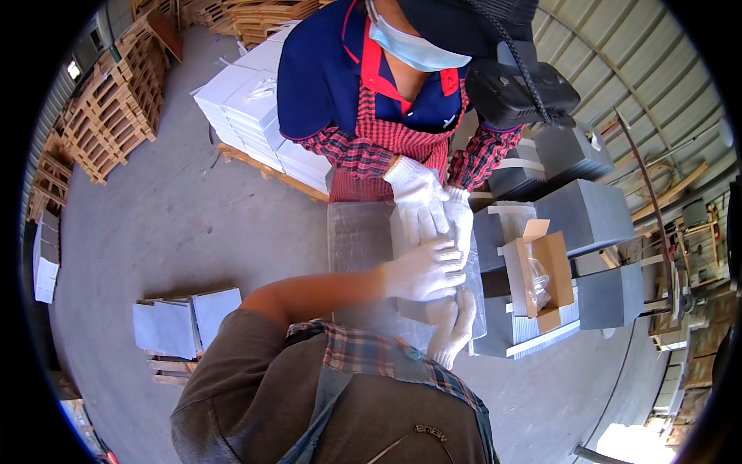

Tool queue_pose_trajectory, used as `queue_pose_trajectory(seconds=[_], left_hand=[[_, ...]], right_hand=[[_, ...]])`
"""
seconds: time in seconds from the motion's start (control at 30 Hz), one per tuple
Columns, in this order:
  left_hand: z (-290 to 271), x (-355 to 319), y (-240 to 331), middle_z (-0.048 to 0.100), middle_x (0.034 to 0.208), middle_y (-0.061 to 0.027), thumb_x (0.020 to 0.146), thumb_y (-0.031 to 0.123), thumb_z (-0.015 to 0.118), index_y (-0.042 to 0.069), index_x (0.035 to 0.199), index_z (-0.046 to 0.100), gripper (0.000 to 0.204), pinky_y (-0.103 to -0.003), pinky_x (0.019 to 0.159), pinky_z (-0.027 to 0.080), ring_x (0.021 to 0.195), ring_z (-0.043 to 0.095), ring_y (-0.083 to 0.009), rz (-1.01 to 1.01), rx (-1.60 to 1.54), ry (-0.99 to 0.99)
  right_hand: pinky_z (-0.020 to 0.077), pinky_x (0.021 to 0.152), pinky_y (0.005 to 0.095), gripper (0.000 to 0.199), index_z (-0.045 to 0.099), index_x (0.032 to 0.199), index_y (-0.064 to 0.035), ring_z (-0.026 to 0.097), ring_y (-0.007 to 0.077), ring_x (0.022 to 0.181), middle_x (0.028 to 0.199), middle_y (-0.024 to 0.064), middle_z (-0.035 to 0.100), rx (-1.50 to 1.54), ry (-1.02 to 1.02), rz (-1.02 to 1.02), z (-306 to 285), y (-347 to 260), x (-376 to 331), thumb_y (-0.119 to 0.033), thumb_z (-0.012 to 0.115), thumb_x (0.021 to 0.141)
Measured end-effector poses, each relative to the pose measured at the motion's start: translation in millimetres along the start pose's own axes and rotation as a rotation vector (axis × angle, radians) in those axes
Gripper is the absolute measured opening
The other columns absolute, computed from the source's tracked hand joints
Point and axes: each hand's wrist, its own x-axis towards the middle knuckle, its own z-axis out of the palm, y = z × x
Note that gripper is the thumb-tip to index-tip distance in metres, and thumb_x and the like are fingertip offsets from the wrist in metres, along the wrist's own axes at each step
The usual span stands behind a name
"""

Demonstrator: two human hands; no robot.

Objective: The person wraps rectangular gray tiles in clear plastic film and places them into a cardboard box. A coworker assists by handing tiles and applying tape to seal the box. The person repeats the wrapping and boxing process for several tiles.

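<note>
In front of me lies a grey block-shaped bundle [401, 237] with clear plastic film [357, 232] around and under it. My left hand [425, 271], in a white knit glove, reaches across the bundle, its fingers bent over the film near the right side. My right hand [453, 328], gloved too, grips the film at the near right edge, thumb and fingers close together. Opposite, a co-worker's two white-gloved hands, one [419, 198] and the other [459, 220], press on the far part of the same bundle, almost touching my left fingers.
An open cardboard box [550, 271] with clear plastic inside stands at right on grey stacked boards. Large grey blocks [583, 216] surround it. White stacked sheets [239, 97] rest on a pallet behind the co-worker. Pale boards [166, 329] lie at left; wooden pallets [112, 112] rise beyond.
</note>
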Motion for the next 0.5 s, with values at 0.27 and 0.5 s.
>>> queue_pose_trajectory(seconds=[0.27,0.5], left_hand=[[26,18,-15,0.062,0.085,-0.0055,0.084,0.032,0.061,0.011,0.078,0.065,0.022,-0.04,0.095,0.044,0.095,0.06,-0.0232,0.097,-0.123,-0.155],[34,33,-21,0.06,0.076,-0.001,0.079,0.03,0.061,0.015,0.071,0.063,0.018,-0.037,0.088,0.044,0.088,0.061,-0.02,0.069,-0.089,-0.186]], right_hand=[[0.0434,0.104,0.0366,0.03,0.059,0.126,0.0064,0.059,0.0276,0.119,0.127,0.0209,0.063,-0.173,0.064,0.022,-8,-2,19,-0.006,0.048,0.101],[0.0435,0.105,0.047,0.066,0.045,0.142,0.007,0.056,0.0437,0.122,0.134,0.0281,0.057,-0.841,-0.11,-0.1,-9,-12,28,-0.028,0.067,0.091]])
